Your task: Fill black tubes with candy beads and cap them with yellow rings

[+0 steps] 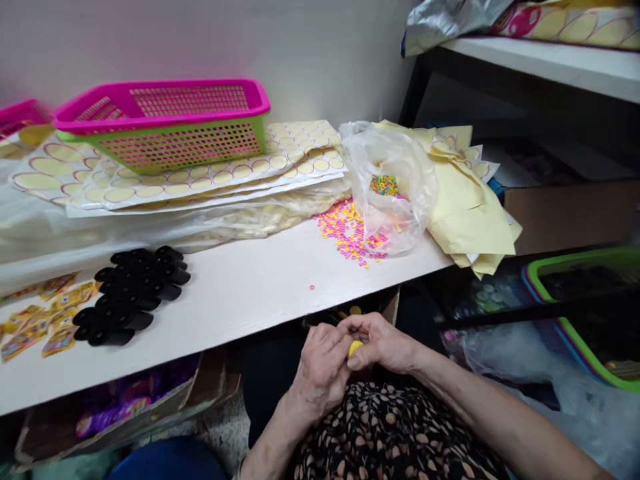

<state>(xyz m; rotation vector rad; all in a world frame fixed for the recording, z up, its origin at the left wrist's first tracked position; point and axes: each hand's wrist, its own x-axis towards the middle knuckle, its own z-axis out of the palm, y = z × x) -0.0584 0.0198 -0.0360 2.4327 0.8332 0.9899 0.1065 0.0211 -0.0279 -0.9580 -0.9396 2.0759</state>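
Over the lap, just off the table's front edge, my two hands meet. A small rounded yellow piece (355,348) shows between them, pressed by the thumb of my right hand (387,345); its kind cannot be made out. My left hand (320,367) is closed, its fingers curled against the right fingers and beside the yellow piece. Whatever lies inside the left fingers is hidden. Nearest on the table is a single tiny pink ring (312,287). Beyond it spreads a pile of small pink and yellow beads (345,230).
A clear plastic bag (415,200) with multicoloured beads stands behind the pile. Black plastic parts (135,290) and small yellow packets (65,320) lie on the left. A pink-and-green basket (185,143) rests on sticker sheets (300,163). A green-rimmed basket (565,333) is at right.
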